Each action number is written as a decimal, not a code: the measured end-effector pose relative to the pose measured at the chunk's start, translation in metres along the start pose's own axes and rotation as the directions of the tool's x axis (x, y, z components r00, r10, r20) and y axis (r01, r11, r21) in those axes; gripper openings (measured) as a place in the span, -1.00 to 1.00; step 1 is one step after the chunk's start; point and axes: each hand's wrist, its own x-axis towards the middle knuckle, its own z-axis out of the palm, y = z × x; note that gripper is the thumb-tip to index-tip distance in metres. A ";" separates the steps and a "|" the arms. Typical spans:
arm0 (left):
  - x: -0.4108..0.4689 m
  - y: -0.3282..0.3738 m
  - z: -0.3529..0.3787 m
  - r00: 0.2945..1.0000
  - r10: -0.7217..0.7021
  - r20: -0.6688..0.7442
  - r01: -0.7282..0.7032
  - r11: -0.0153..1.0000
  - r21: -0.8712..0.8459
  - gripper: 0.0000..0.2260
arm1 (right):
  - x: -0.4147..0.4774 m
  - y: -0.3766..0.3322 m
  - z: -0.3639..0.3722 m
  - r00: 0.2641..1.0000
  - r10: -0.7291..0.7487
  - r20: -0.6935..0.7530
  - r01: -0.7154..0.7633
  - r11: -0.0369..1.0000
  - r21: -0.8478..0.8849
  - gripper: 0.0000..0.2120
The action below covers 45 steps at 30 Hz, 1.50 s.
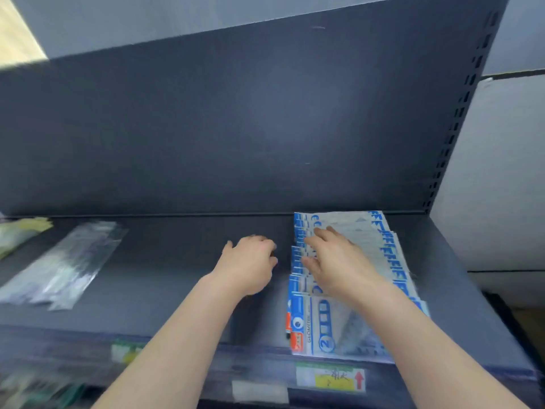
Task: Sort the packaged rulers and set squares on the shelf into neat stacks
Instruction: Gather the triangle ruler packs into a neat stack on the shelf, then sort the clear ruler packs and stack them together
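- Looking down, we see a dark shelf with a row of blue-and-white set square packs on its right side.
- The packs overlap one another, fanned from the back panel to the shelf's front edge, and the nearest pack reaches that edge.
- Our right hand lies flat on the middle of the row, fingers straight and spread, pressing on the packs without curling round any of them.
- Our left hand sits on the bare shelf just left of the row, apart from the packs. Its fingers are loosely curled under, and it seems to hold nothing, though the fingertips are hidden.
- Well to the left, a loose pile of clear ruler packs lies slanted on the shelf, blurred.
- Pale yellow-green packs lie at the far left edge, too blurred for us to name.
- A yellow price label with a red arrow sits on the shelf's front strip, below the nearest pack.
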 end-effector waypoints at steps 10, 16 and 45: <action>-0.073 -0.207 0.005 0.944 -0.326 -0.058 0.325 0.946 -0.015 -0.64 | 0.048 -0.183 0.065 0.949 -0.275 0.154 0.270 0.961 0.054 -0.59; -0.097 -0.344 0.012 0.860 -0.500 -0.107 0.493 0.866 -0.086 -0.52 | 0.079 -0.290 0.111 0.929 -0.312 0.200 0.298 0.950 0.098 -0.59; -0.075 -0.372 -0.004 0.930 -0.269 -0.251 0.273 0.962 -0.020 -0.57 | 0.104 -0.349 0.139 0.991 -0.118 0.068 0.122 0.990 -0.067 -0.57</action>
